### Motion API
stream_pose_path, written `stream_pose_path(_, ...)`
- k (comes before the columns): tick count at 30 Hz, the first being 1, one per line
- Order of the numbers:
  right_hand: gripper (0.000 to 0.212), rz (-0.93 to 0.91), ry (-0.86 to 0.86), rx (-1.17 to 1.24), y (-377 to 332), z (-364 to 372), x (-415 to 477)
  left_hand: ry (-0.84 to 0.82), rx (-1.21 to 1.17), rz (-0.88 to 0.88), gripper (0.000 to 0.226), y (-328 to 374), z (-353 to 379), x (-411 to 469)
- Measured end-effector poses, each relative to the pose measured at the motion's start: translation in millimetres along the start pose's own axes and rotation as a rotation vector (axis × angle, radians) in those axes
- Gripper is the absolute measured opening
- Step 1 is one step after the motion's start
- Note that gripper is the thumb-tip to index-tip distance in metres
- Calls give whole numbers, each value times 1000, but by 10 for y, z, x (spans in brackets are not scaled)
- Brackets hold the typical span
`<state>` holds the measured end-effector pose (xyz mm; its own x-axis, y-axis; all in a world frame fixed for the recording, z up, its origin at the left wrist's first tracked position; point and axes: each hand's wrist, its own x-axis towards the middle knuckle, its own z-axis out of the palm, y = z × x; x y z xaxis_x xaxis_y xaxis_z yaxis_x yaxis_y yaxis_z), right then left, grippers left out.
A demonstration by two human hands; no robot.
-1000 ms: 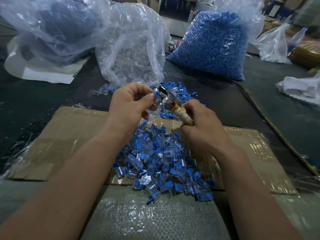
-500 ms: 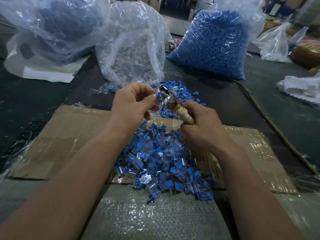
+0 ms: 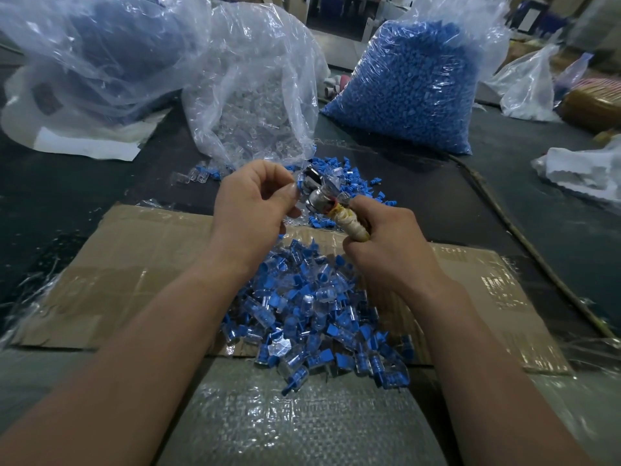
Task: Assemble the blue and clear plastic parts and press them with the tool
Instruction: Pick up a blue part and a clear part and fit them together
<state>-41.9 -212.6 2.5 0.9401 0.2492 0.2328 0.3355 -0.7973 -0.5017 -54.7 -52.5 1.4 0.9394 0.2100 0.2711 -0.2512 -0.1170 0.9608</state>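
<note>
Fingers (image 3: pixel 288 195) of the left hand (image 3: pixel 248 210) pinch a small blue and clear part (image 3: pixel 300 181) at the metal head of the tool (image 3: pixel 321 200). The right hand (image 3: pixel 386 253) is curled tight round its wrapped handle, above the far edge of the cardboard sheet (image 3: pixel 134 264). On the cardboard lies a heap of joined parts (image 3: pixel 312 314). Beyond it, on the dark bench (image 3: pixel 67 196), stand a bag of clear parts (image 3: pixel 255 105) and a bag of blue parts (image 3: pixel 403 89), with loose blue parts (image 3: pixel 356 183) scattered before them. Nearer than the cardboard lies a woven sack (image 3: pixel 285 418).
</note>
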Motion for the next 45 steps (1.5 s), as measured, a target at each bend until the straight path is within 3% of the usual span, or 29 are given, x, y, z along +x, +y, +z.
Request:
stream_pose_path(5, 15, -9, 32, -21, 26, 14, -6, -9, 13, -1, 27, 15, -14, 1)
stream_pose_path(13, 30, 62, -52, -103, 217, -121, 60, -12, -39, -140, 17, 31, -128, 56)
stream_pose_path(19, 43, 148, -220, -183, 337, -208, 87, -263, -4, -223, 5, 99, -242, 40)
stream_pose_path(22, 47, 167, -257, -156, 366, -220, 96, -419, 5, -226, 16, 140, -242, 12)
stream_pose_path(28, 51, 204, -320, -130, 409, -244, 104, -603, -2, -184, 16, 162, -217, -23)
stream_pose_path(33, 71, 199, -355, -156, 381, -251, 86, -709, 50, -158, 25, 173, -204, -44)
stream_pose_path(39, 72, 191, -390, -118, 388, -243, 85, -690, 36, -153, 25, 153, -195, -40)
stream_pose_path(45, 60, 193, -400, -62, 466, -267, 80, -527, -16, -160, 20, 138, -225, -14)
